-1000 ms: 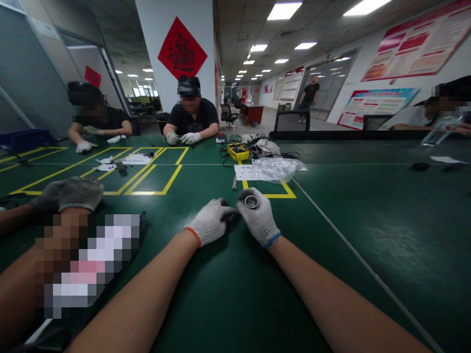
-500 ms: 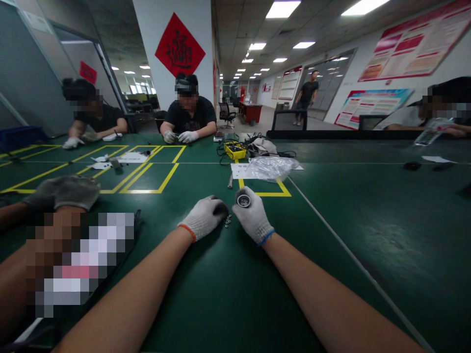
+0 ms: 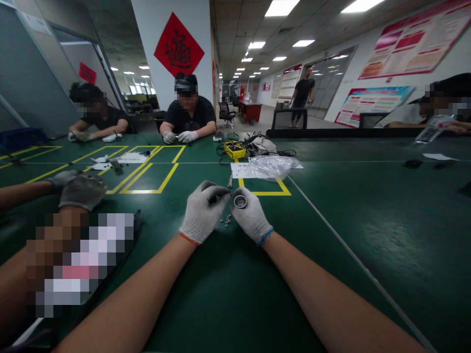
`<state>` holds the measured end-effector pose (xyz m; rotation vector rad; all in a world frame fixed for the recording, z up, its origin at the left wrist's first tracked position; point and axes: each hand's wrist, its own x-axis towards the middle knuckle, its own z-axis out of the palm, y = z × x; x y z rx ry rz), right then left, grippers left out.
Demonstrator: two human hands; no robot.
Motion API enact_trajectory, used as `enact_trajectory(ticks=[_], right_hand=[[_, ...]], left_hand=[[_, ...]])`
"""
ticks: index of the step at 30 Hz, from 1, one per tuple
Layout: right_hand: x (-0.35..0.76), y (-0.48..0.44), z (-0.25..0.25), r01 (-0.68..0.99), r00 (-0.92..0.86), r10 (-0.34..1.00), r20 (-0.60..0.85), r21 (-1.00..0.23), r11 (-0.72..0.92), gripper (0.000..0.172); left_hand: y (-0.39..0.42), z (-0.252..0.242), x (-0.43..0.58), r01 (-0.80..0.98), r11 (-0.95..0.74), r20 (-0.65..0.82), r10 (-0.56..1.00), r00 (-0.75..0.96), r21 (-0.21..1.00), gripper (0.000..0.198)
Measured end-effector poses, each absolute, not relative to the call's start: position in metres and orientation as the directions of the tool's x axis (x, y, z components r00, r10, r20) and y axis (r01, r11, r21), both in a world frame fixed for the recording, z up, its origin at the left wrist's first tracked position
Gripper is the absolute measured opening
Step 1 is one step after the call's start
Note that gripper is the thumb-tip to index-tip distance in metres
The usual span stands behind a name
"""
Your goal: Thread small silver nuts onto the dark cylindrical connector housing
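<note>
My right hand point(image 3: 253, 212), in a white knit glove with a blue cuff, is closed around a small round metal cup-shaped part point(image 3: 240, 201). The part's open end faces me, and its inside looks dark. Just left of it is my left hand point(image 3: 204, 211), gloved with an orange cuff. Its thumb and fingertips come together in a pinch beside the metal part; whatever they hold is too small to make out. Several small metal rings point(image 3: 227, 220), perhaps nuts, lie on the green table between my hands.
Beyond my hands are a dark cylindrical rod point(image 3: 230, 181), a clear plastic bag point(image 3: 270, 167) on paper, and a yellow box point(image 3: 235, 150) among cables. At left, a co-worker's grey-gloved hands point(image 3: 83, 190) reach over the table. Another person point(image 3: 188, 110) sits opposite.
My left hand has lifted from beside the small rings and turned, bringing its fingertips up to the metal part. My right hand has shifted slightly left. The neighbour's gloved hands have moved too.
</note>
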<state>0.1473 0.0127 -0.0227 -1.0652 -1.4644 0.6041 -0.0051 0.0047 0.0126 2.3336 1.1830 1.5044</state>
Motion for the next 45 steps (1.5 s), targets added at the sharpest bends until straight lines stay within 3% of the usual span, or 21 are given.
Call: enact_trajectory(ticks=[5,25,38,41,45], right_hand=[[0.147,0.012,-0.024,0.294,0.019,0.857,0.515,-0.822,0.487,0.01],[0.15,0.007,-0.022,0.525,-0.055,0.828,0.559,-0.689,0.5,0.011],[0.151,0.008,-0.019,0.586,-0.095,0.812,0.576,-0.627,0.513,0.015],[0.15,0.008,-0.018,0.592,-0.093,0.805,0.586,-0.617,0.518,0.014],[0.15,0.009,-0.019,0.59,-0.063,0.814,0.577,-0.636,0.497,0.014]], left_hand=[[-0.003,0.016,0.0,0.522,-0.727,0.683,0.653,0.326,0.446,0.006],[-0.006,0.015,-0.001,0.54,-0.781,0.668,0.587,0.457,0.316,0.011],[-0.007,0.011,0.01,0.576,-0.62,0.605,0.755,0.253,0.533,0.004],[-0.004,0.012,0.011,0.564,-0.538,0.557,0.815,0.16,0.626,0.013],[0.009,0.008,0.001,0.438,-0.499,0.439,0.866,0.238,0.748,0.019]])
